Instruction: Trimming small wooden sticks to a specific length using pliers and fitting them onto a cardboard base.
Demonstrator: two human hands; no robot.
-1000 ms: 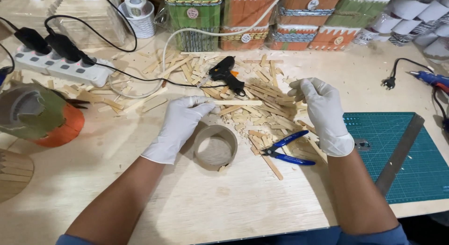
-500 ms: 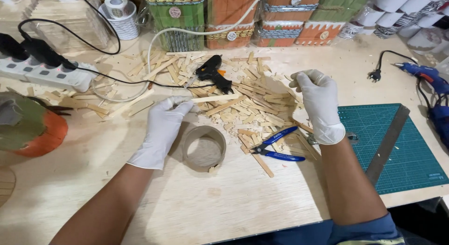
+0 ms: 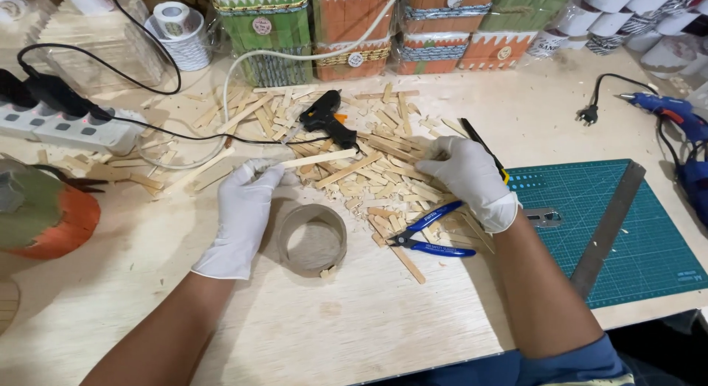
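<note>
- On the plywood bench: left hand (image 3: 243, 213) now pinches one wooden stick (image 3: 317, 159), lifted from the pile.
- Right hand (image 3: 468, 178) has dropped, fingers curled into the stick pile (image 3: 383, 172); grasp unclear.
- Cardboard ring (image 3: 312, 239) unmoved, stick not yet applied.

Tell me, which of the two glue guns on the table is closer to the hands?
The black glue gun with the orange trigger, lying on the pile of wooden sticks between both hands. The blue glue gun lies far off at the table's right edge.
</note>
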